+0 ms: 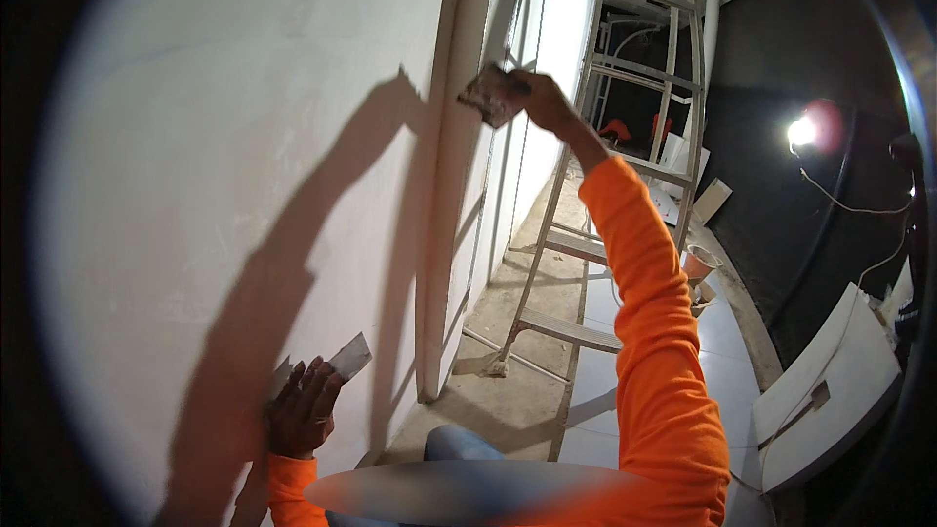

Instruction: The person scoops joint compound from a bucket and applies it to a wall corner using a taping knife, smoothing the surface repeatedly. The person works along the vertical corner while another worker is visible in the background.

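At the lower left, my left hand is closed around a flat metal scraper, whose grey blade sticks out beyond the fingers next to the pale wall. My right arm reaches up and forward in an orange sleeve. Its hand grips a putty knife with a wide, smeared blade. That blade is tilted in front of the upright wall edge; whether it touches the edge cannot be made out. The scraper's handle is hidden by my left hand.
A metal stepladder stands just beyond my right arm. Behind it are a bucket and a small box. White panels lean at the right, near a bright lamp with a hanging cable. Orange-clothed figures appear far back.
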{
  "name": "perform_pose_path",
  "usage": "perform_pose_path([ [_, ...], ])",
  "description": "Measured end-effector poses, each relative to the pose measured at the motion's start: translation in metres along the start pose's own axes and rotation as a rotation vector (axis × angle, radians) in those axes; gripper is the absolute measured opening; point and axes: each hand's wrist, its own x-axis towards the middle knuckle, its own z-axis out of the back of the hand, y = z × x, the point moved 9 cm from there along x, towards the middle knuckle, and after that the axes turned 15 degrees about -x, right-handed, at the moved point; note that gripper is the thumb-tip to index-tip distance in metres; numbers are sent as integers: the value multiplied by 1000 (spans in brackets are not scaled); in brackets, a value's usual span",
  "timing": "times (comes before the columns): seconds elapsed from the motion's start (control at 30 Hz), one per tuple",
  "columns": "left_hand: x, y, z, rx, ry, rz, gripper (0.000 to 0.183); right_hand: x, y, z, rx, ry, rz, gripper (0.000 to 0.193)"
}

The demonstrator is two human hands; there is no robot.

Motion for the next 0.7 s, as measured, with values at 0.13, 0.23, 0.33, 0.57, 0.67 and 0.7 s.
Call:
perform_pose_path([
  [0.13, 1, -2, 1, 2, -50, -38, 36, -109, 5, -106, -25, 218, 68, 24],
  [0.23, 0, -2, 1, -8, -78, -42, 35, -238, 36, -204, -268, 492, 167, 30],
  [0.33, -1, -3, 2, -28, -88, -31, 33, -340, 40, -276, -46, 981, -75, 26],
  [0.57, 1, -5, -1, 44, -46, -40, 33, -102, -33, -91, 325, 167, 55, 25],
  [0.67, 0, -4, -6, 79, -11, -17, 34, -14, -45, -24, 393, 130, -34, 38],
  [0.7, 0, -6, -6, 90, -13, -26, 34, 0, -43, -15, 345, 184, -34, 41],
])
